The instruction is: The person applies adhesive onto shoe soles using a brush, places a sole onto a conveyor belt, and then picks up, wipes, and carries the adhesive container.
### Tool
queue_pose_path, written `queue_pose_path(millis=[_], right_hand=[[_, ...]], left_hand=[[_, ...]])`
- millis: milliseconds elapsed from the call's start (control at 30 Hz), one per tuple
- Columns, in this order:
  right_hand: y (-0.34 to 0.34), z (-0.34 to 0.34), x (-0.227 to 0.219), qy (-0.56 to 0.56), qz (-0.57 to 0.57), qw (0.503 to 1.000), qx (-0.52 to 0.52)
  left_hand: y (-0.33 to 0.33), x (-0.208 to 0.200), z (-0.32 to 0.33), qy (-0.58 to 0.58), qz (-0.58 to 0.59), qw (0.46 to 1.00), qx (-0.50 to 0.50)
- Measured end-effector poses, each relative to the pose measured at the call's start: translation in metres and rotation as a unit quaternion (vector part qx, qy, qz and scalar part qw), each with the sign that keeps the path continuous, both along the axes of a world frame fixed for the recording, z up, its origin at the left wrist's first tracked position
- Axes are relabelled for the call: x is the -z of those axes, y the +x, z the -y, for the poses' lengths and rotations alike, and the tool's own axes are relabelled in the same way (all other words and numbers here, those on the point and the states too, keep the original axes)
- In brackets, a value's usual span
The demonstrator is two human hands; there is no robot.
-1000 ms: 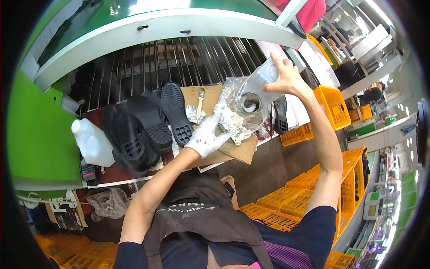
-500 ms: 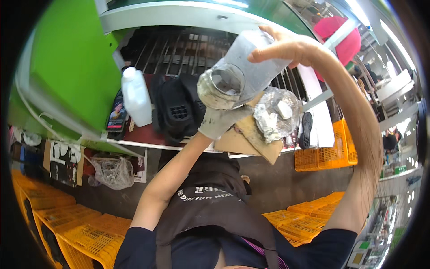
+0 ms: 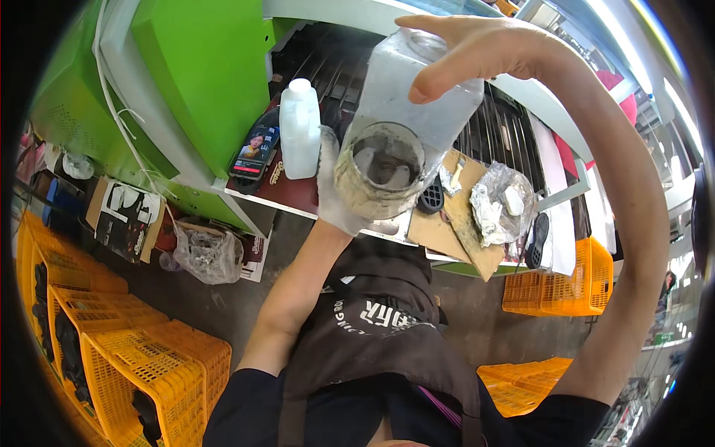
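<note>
My left hand [image 3: 337,205], in a pale, worn glove, is closed round a stained glass jar [image 3: 380,175]. The jar's wide mouth faces up, and some liquid seems to sit inside. Above it, my bare right hand [image 3: 484,56] grips a large translucent plastic jug [image 3: 417,93] from the right, thumb and fingers spread across its upper end. The jug is tilted, its lower end at the jar's rim; whether liquid runs between them I cannot tell. A white plastic bottle [image 3: 300,134] stands on the bench, left of the jar.
A phone [image 3: 253,155] leans left of the bottle beside a green cabinet [image 3: 201,82]. Right of the jar lie cardboard [image 3: 439,232], a plastic-wrapped bundle [image 3: 500,201] and black shoe soles [image 3: 536,242]. Orange crates [image 3: 149,365] stand on the floor, another crate [image 3: 558,287] at right.
The jar and jug have come closer to me and left, toward the white bottle. The jug has turned more upright. My view has shifted, showing more of the left side.
</note>
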State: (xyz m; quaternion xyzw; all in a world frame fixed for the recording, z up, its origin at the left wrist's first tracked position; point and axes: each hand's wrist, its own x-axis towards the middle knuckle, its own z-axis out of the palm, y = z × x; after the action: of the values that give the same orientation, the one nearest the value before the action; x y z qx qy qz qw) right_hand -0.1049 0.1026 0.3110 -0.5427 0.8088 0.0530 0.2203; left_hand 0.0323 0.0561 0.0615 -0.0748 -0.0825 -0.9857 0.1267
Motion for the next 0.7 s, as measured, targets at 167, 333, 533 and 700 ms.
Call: queue_pose_path(millis=[167, 333, 533, 700], right_hand=[[0.032, 0.006, 0.001, 0.007, -0.027, 0.997, -0.067], [0.010, 0.009, 0.033, -0.096, -0.002, 0.994, -0.056], [-0.038, -0.014, 0.068, -0.265, -0.001, 0.960, -0.091], [-0.134, -0.066, 0.128, -0.369, -0.033, 0.928, 0.045]], left_hand=[[0.012, -0.013, 0.002, 0.003, 0.045, 0.998, -0.046], [0.014, -0.021, 0.005, -0.004, -0.046, 0.998, 0.040], [-0.006, -0.030, -0.005, 0.073, 0.015, 0.997, 0.028], [-0.036, 0.004, 0.023, -0.060, 0.070, 0.993, -0.079]])
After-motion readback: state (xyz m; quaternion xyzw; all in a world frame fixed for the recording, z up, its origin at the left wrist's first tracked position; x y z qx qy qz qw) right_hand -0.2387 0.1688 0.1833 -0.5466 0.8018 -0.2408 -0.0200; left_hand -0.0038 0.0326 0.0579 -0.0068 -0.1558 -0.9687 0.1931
